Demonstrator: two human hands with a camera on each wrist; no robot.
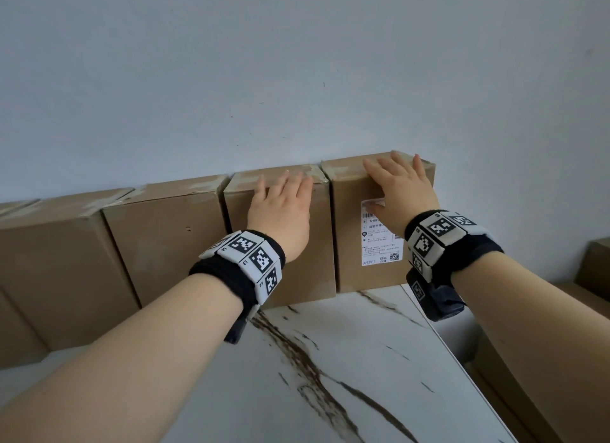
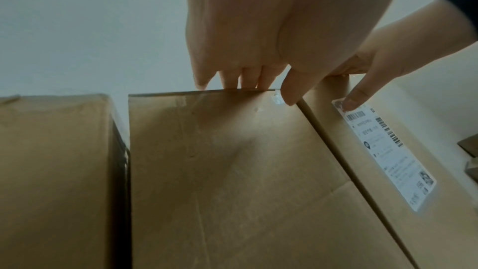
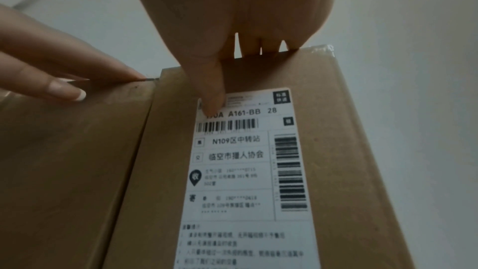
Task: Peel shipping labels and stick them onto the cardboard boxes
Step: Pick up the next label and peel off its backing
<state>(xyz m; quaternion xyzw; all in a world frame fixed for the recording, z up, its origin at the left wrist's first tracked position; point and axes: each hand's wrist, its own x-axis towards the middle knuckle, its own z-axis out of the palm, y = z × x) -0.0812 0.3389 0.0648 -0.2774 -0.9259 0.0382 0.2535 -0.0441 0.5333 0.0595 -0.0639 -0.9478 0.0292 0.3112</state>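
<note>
A row of cardboard boxes stands against the wall on a marble table (image 1: 330, 370). The rightmost box (image 1: 346, 274) carries a white shipping label (image 1: 379, 244) on its front face. My right hand (image 1: 399, 185) lies over that box's top edge with its fingers straight on the top. Its thumb (image 3: 212, 97) presses the label's (image 3: 245, 171) upper left corner. My left hand (image 1: 285, 195) lies the same way over the top edge of the neighbouring bare box (image 1: 297, 287). Its thumb (image 2: 292, 93) touches the front face near the box's (image 2: 232, 171) upper right corner.
More bare boxes (image 1: 165, 244) continue the row to the left, close together. The table's right edge runs just past the labelled box. Further cardboard boxes (image 1: 594, 271) sit lower down beyond that edge. A plain wall rises right behind the row.
</note>
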